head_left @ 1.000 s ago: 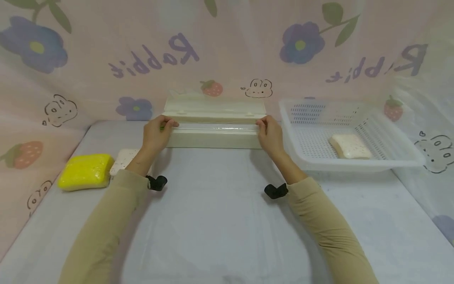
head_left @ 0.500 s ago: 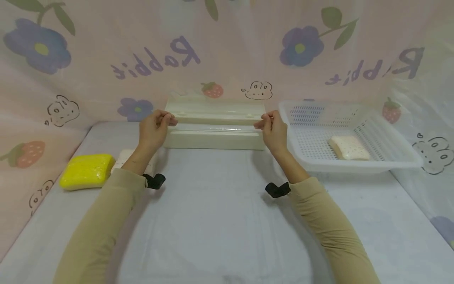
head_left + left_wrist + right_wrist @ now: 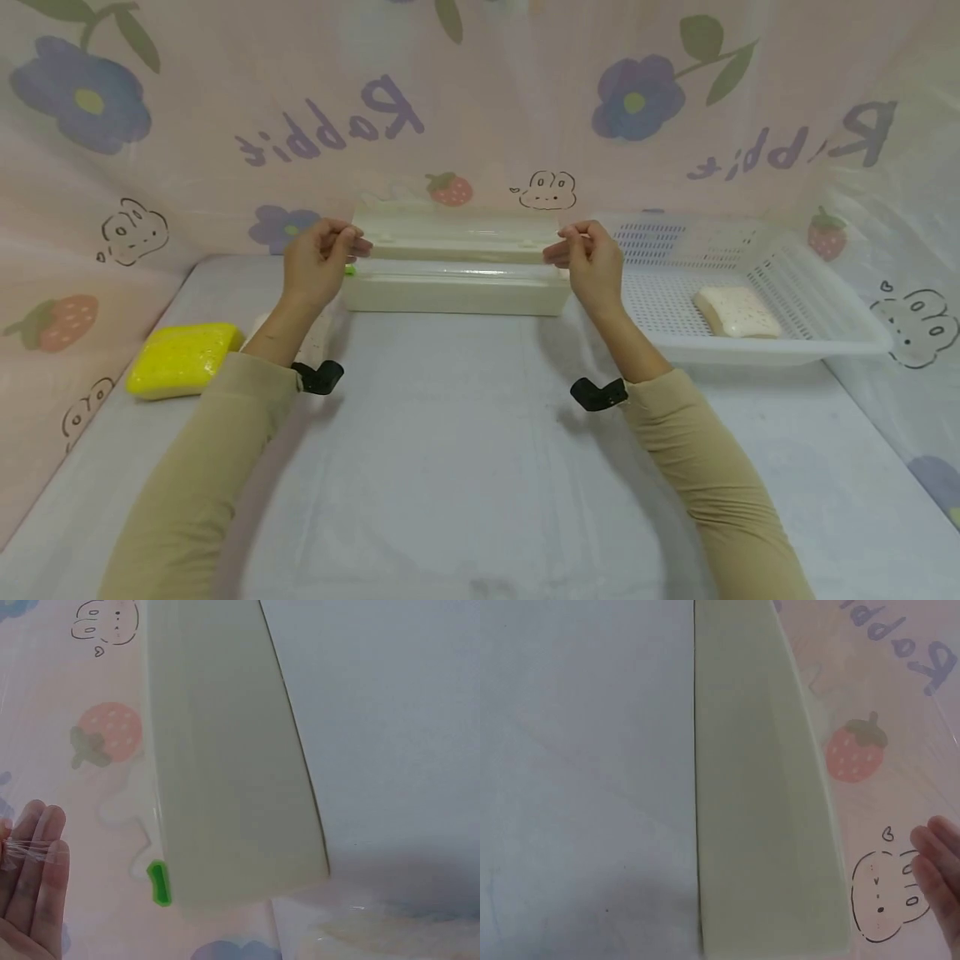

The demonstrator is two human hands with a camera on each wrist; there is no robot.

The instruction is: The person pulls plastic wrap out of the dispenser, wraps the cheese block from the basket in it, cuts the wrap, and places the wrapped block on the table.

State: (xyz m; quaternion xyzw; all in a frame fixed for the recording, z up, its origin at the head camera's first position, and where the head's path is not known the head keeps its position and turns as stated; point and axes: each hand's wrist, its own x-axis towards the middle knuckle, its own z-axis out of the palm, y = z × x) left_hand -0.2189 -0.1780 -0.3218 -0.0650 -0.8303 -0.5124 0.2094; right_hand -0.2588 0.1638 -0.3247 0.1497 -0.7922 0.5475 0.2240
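Observation:
A pale cream cling film dispenser [image 3: 453,297] stands at the back of the table with its lid [image 3: 457,227] raised. Inside lies a shiny roll of cling film [image 3: 457,269]. Above the box's left end, my left hand [image 3: 313,265] pinches a gathered edge of clear film [image 3: 34,851] between thumb and forefinger, other fingers extended. My right hand [image 3: 597,267] is above the right end, thumb against forefinger in a matching pinch; the film there is hard to see. A green slider [image 3: 159,883] sits at the dispenser's left end.
A yellow wrapped block [image 3: 183,358] lies at left, with a pale block [image 3: 318,333] mostly hidden behind my left forearm. At right, a white perforated basket [image 3: 772,348] holds a pale speckled block [image 3: 738,312]. A printed curtain [image 3: 480,108] hangs behind.
Both hands have lifted off the dispenser's front and moved slightly apart, upward in the head view. The dispenser, blocks and basket have stayed in place.

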